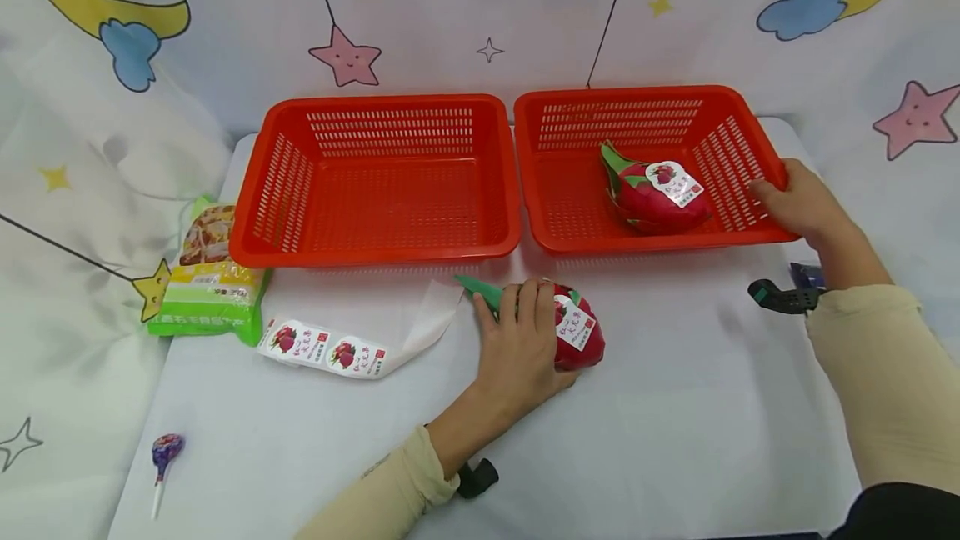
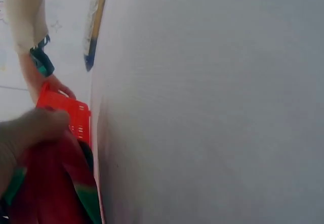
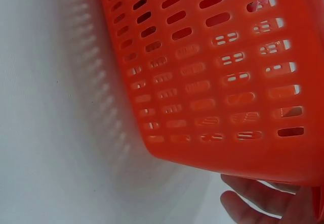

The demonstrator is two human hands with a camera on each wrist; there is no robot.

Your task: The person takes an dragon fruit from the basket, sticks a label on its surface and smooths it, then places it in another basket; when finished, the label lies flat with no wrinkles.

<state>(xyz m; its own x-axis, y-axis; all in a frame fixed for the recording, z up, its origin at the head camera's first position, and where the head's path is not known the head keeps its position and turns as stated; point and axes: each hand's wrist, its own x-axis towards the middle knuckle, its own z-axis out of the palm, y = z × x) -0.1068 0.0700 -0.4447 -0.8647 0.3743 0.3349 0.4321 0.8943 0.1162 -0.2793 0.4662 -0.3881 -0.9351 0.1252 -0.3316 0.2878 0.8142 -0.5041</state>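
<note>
In the head view my left hand (image 1: 517, 348) curls over a dragon fruit (image 1: 590, 350) with a white label on it, on the table in front of the baskets. Its green leafy tip sticks out past the fingers. The same dragon fruit (image 2: 45, 188) fills the lower left of the left wrist view, partly under the hand. My right hand (image 1: 813, 207) grips the right rim of the right red basket (image 1: 600, 246), thumb inside. In the right wrist view its fingers (image 3: 253, 196) show below the basket wall (image 3: 228, 155). A second labelled dragon fruit (image 1: 652, 211) lies in that basket.
Left of it stands another red basket (image 1: 375, 258) with nothing in it. A curling strip of dragon fruit labels (image 1: 322, 350) lies before it. Further left are a green and yellow food bag (image 1: 213, 294) and a lollipop (image 1: 167, 450). A patterned cloth (image 1: 435, 23) hangs behind.
</note>
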